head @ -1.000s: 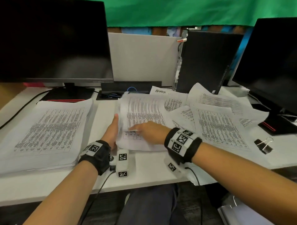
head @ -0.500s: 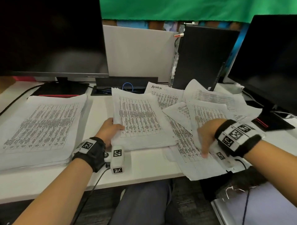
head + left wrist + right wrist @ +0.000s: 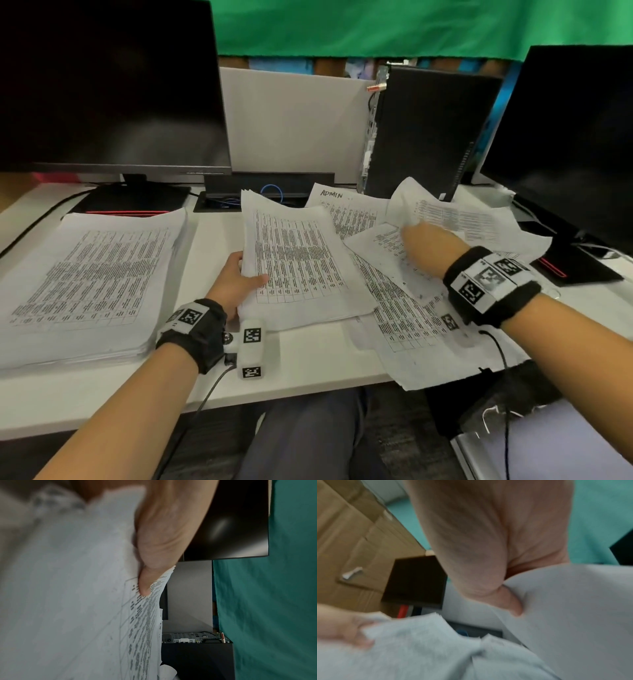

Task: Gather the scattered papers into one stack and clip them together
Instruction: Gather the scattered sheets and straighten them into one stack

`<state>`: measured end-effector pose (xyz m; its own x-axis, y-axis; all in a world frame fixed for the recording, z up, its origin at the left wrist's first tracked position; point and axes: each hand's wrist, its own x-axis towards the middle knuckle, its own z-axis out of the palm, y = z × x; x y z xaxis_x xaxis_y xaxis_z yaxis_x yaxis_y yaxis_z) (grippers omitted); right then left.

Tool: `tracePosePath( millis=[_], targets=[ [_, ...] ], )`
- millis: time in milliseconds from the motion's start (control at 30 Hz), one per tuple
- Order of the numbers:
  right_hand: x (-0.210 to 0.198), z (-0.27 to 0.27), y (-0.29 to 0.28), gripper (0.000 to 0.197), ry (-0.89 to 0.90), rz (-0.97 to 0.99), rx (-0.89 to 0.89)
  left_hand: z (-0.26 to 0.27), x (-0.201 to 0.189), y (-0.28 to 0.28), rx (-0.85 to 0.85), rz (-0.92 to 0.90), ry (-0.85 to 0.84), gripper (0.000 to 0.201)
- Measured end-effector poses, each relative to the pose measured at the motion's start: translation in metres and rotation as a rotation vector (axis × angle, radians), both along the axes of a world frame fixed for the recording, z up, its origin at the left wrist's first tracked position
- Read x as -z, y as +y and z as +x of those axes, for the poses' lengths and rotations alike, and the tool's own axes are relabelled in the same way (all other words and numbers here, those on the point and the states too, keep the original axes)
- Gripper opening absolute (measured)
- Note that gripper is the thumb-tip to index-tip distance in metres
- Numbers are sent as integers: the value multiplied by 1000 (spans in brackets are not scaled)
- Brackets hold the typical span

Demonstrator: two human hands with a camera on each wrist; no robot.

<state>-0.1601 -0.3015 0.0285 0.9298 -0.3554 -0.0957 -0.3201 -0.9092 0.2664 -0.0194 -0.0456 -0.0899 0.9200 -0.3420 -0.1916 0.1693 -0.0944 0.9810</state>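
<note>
Left hand (image 3: pixel 236 281) grips the gathered stack (image 3: pixel 301 267) at its left edge, mid-worktop (image 3: pixel 308 356). Right hand (image 3: pixel 428 246) pinches a loose sheet (image 3: pixel 462 219) further right. Risk: remaining sheets (image 3: pixel 407 329) overhang the near edge; dragging could tip them off.

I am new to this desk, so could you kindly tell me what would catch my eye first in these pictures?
The loose printed sheets fanned over the desk's right half stand out, with the right hand lifting one of them. At the centre, the left hand grips a gathered stack by its edge. A thick, tidy pile of printouts lies at the left, before a dark monitor.
</note>
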Motion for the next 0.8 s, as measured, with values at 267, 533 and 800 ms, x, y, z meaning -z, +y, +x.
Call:
tracePosePath(
  millis=[267, 533, 800],
  targets=[
    [15, 57, 110, 39, -166, 164, -397, 4, 1, -3, -37, 67, -3, 31],
    [34, 83, 113, 82, 337, 696, -365, 0, -11, -1, 32, -50, 244, 43],
    [59, 116, -74, 46, -810, 1281, 608, 6, -2, 0, 32, 23, -24, 32]
  ],
)
